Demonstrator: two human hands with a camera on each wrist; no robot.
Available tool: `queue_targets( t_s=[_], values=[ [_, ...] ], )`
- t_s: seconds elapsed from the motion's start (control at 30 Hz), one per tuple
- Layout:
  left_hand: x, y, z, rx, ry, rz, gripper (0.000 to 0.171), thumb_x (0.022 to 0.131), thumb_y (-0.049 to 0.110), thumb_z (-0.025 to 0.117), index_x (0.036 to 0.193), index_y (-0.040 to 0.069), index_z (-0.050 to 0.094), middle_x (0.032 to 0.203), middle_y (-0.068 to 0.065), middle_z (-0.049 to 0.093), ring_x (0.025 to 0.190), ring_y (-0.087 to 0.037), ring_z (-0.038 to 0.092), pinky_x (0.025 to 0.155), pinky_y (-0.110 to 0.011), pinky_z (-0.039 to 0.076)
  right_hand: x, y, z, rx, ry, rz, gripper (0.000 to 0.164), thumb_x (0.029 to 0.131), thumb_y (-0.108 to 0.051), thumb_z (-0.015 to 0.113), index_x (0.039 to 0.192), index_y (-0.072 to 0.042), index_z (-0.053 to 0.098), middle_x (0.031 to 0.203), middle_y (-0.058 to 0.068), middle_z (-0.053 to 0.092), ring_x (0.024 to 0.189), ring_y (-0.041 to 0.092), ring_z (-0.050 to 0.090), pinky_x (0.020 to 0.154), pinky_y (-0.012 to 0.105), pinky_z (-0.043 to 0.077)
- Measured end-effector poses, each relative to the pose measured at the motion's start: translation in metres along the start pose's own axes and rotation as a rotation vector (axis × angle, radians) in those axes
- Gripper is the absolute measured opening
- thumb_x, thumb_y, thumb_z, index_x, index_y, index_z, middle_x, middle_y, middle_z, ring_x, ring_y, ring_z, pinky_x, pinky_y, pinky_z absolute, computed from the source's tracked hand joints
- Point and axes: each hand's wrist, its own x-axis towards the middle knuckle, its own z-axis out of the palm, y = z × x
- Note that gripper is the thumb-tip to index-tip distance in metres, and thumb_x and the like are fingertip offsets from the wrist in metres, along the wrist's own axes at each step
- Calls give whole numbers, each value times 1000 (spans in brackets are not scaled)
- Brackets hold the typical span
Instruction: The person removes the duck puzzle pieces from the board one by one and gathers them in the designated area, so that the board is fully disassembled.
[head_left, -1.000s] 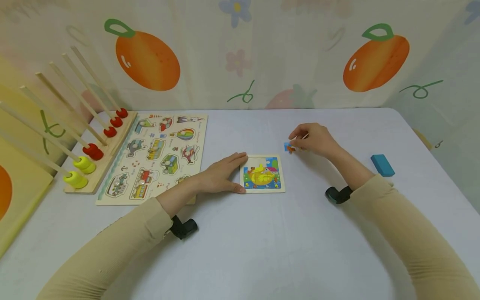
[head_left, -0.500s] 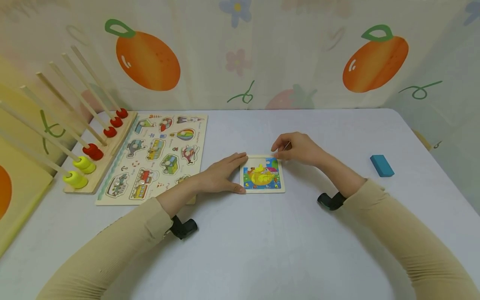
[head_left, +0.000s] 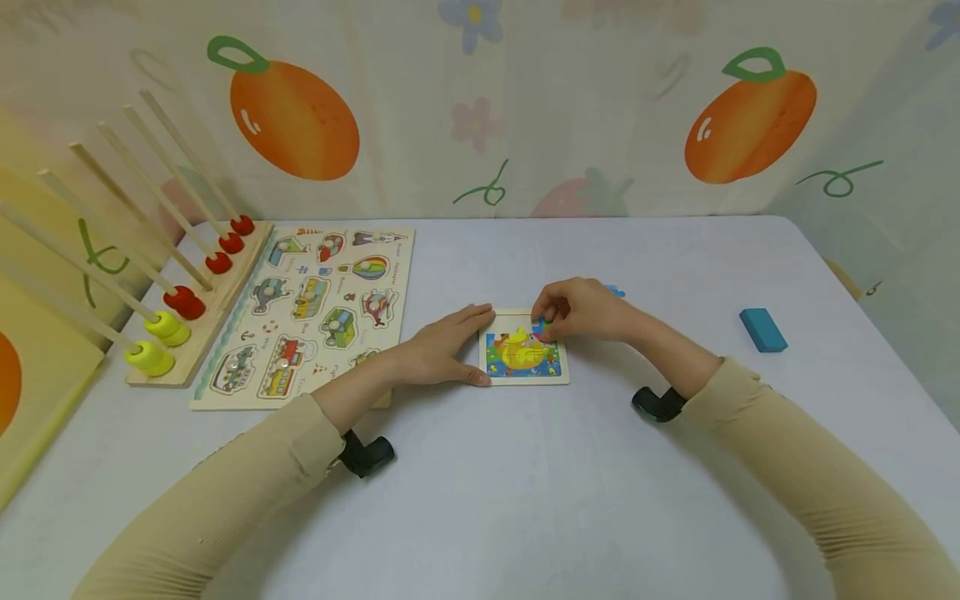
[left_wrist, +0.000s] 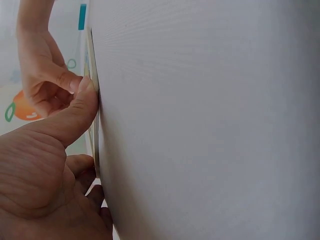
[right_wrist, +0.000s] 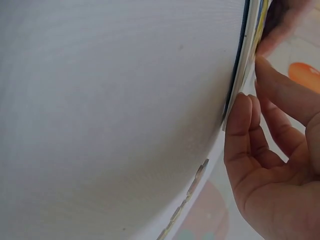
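Note:
A small jigsaw puzzle board (head_left: 528,383) with a yellow duck picture lies in the middle of the table. Along its left side my left hand (head_left: 442,348) holds it, thumb at the near corner and fingers at the far one. My right hand (head_left: 585,310) pinches a blue puzzle piece (head_left: 540,327) over the board's upper right part, partly covered by the fingers. In the left wrist view the left thumb (left_wrist: 82,107) presses the board's edge. The right wrist view has the right fingertips close at the board's edge.
More puzzle pieces (right_wrist: 197,175) lie on the table behind the right hand, mostly hidden from the head view. To the left are a vehicle peg puzzle (head_left: 315,312) and a bead counting rack (head_left: 195,325). A teal block (head_left: 763,330) sits at the right.
My right hand has moved left and nearer with a puzzle piece, from the loose pieces to the board's upper right part. The left hand has stayed on the board.

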Motion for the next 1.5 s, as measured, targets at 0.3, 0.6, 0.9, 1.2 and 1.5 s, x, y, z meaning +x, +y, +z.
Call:
queue_targets(
  t_s=[0.3, 0.6, 0.9, 1.2, 1.5],
  values=[
    [1, -2, 1, -4, -3, 1, 94, 87, 39, 73, 158, 8, 20, 169, -8, 12, 157, -32, 8, 126, -56, 15, 0, 2, 4, -9, 6, -23, 19, 81, -9, 80, 98, -8, 72, 87, 4, 64, 82, 18, 55, 73, 23, 47],
    [0, -2, 1, -4, -2, 2, 94, 87, 39, 73, 158, 8, 20, 169, -8, 12, 157, -32, 8, 126, -57, 16, 2, 3, 5, -32, 3, -8, 18, 81, -9, 79, 98, -8, 73, 87, 4, 66, 82, 18, 56, 74, 24, 48],
    [1, -2, 1, -11, -3, 5, 94, 87, 38, 74, 158, 8, 20, 169, -8, 13, 157, -32, 8, 126, -57, 16, 3, 2, 7, -54, -3, 15, 17, 82, -9, 78, 99, -8, 73, 89, 6, 66, 82, 18, 55, 74, 24, 46],
    [1, -3, 1, -10, -2, 12, 95, 87, 39, 74, 158, 7, 20, 169, -9, 13, 157, -33, 8, 126, -57, 15, 2, 0, 7, -83, 19, -32, 17, 81, -8, 80, 97, -7, 75, 94, 9, 66, 81, 18, 54, 72, 24, 47],
    [1, -2, 0, -5, -1, 12, 95, 87, 39, 74, 158, 7, 20, 169, -9, 13, 157, -33, 8, 126, -56, 16, 0, 0, 7, -111, 47, -46, 18, 80, -11, 82, 96, -8, 76, 100, 11, 60, 83, 20, 55, 75, 25, 46]
  ],
)
